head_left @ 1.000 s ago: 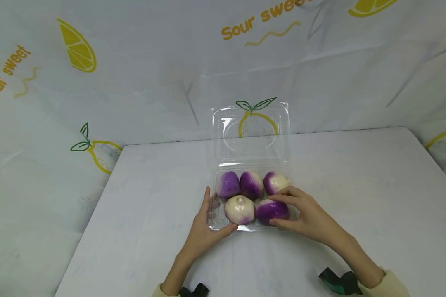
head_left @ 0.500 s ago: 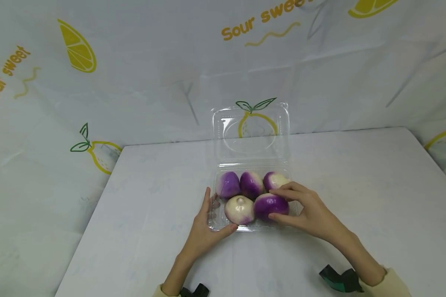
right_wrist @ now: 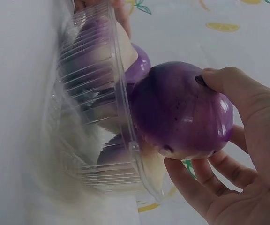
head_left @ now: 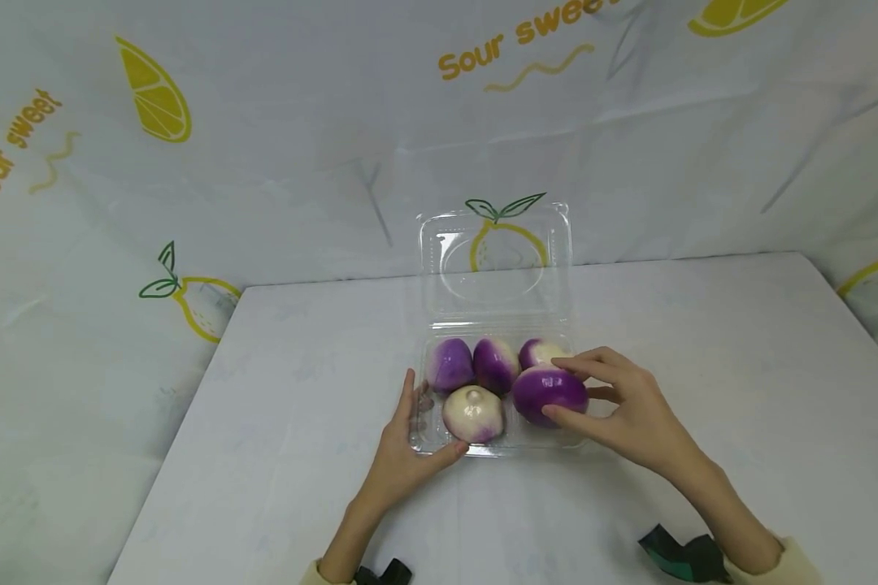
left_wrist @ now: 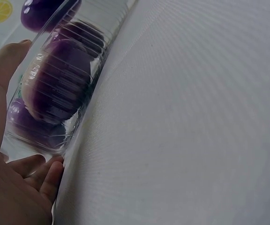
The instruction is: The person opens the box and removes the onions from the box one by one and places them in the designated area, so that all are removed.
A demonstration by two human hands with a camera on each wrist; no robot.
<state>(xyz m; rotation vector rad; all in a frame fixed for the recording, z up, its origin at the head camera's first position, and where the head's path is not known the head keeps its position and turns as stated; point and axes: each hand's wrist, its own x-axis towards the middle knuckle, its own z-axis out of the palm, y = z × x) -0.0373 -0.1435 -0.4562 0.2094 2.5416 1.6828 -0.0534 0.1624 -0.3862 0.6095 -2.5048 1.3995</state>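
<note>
My right hand [head_left: 632, 414] holds a glossy purple-and-white turnip [head_left: 549, 398] between thumb and fingers, raised over the right half of a clear plastic clamshell container [head_left: 428, 435]. In the right wrist view the held turnip [right_wrist: 184, 112] sits above the rim, its purple side facing the camera. My left hand [head_left: 402, 459] grips the container's front left corner, thumb at the front rim and fingers along the left side. Several more turnips lie inside: a mostly white one [head_left: 473, 414] in front and a back row with a purple one [head_left: 449, 366] at left.
The container's clear lid [head_left: 497, 305] stands open at the back, against the lemon-printed cloth [head_left: 300, 162]. Under everything is a white tabletop [head_left: 300, 390]. Black wrist devices, one with green [head_left: 684, 556], show near both sleeves.
My right hand has lifted the front right turnip out of its place in the container, up and slightly right. The left hand has stayed at the container's corner.
</note>
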